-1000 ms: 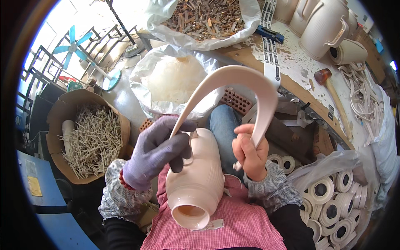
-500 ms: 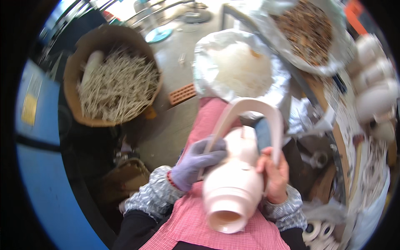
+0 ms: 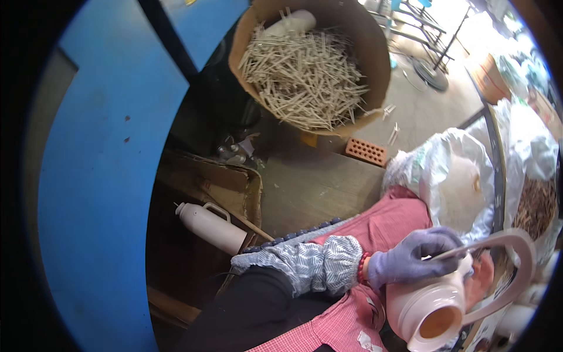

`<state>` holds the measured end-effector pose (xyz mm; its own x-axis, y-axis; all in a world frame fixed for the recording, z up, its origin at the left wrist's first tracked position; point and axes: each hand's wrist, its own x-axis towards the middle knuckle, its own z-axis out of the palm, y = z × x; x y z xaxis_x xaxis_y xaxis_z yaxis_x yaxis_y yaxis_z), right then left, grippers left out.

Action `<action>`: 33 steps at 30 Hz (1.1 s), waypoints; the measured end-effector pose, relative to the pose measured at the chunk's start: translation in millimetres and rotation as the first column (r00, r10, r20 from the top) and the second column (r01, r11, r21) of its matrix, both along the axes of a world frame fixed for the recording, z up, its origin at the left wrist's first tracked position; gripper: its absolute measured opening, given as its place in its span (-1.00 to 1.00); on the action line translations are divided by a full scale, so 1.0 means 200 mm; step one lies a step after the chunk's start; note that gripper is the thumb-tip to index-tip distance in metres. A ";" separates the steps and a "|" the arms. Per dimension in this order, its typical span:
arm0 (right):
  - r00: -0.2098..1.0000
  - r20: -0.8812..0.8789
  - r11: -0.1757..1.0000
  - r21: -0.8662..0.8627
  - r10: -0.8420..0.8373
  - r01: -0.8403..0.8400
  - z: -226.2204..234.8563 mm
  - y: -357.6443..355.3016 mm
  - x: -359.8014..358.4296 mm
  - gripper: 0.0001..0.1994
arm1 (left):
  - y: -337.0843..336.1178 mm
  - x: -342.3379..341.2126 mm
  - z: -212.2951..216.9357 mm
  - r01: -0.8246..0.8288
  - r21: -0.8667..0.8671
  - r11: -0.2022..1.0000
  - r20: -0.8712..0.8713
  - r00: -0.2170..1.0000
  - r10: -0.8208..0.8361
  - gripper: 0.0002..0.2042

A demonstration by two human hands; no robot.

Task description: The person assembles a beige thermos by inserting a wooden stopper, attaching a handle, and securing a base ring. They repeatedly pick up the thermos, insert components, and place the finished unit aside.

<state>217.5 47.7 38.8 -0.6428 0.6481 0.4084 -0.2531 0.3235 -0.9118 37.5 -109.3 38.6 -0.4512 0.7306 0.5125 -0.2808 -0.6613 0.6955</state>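
A blue wall panel [image 3: 99,176] is seen at the left. Grey concrete floor [image 3: 319,182] is lit brightly toward the far right. On it are set a round cardboard drum of pale sticks [image 3: 311,64], a red perforated brick [image 3: 365,152] and a flattened cardboard box [image 3: 205,188].

Sticks [image 3: 305,76] in a round bin [image 3: 375,53], brick [image 3: 366,152] near it, jug [image 3: 212,226] seemingly in box [image 3: 234,188] at left

Purple glove [image 3: 410,261], striped blue sleeve [image 3: 308,264], red bead bracelet [image 3: 362,268]
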 end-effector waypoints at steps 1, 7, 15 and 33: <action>0.997 0.078 0.999 -0.051 -0.006 0.010 -0.01 0.05 -0.09 -0.50 | -0.04 -0.05 0.07 0.079 0.009 0.997 0.168 0.983 -0.080 -0.80; 0.872 0.456 0.983 -0.121 0.180 -0.140 0.06 0.19 -0.45 -0.69 | -0.39 -0.51 -0.13 -0.079 -0.219 0.973 0.107 0.989 0.104 -0.72; 0.974 -0.044 0.940 -0.276 -0.221 0.201 0.34 0.45 -0.25 -0.85 | -1.20 -1.15 -1.04 -0.633 -0.764 0.126 -0.564 0.749 0.346 -0.63; -0.367 -0.048 -0.275 0.753 -0.929 0.598 0.42 1.34 1.26 -0.71 | -2.21 -0.72 -1.77 -0.487 -0.414 -0.769 -0.747 0.664 -0.018 -0.40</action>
